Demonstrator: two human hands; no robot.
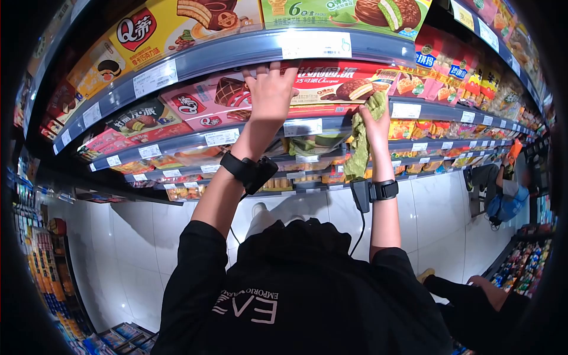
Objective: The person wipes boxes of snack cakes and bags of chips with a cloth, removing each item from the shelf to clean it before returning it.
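Note:
My left hand (271, 94) reaches up to the shelf, fingers stretched and apart, in front of a row of snack boxes. Its fingertips are right at the lower edge of the upper shelf rail (225, 54). Behind and beside it are a pink Q蒂 box (186, 105) and a red pie box (322, 86). A crumpled green cloth (359, 145) hangs from my right hand (376, 127), which is closed around it at the right end of the red box. Black straps with small devices sit on both wrists.
A yellow box (160, 35) and a green box (349, 13) stand on the shelf above. Lower shelves carry price tags (222, 137) and packaged snacks. On the right, a person in blue (507, 204) is by the shelves; another person's dark-clad leg (455, 291) shows nearer.

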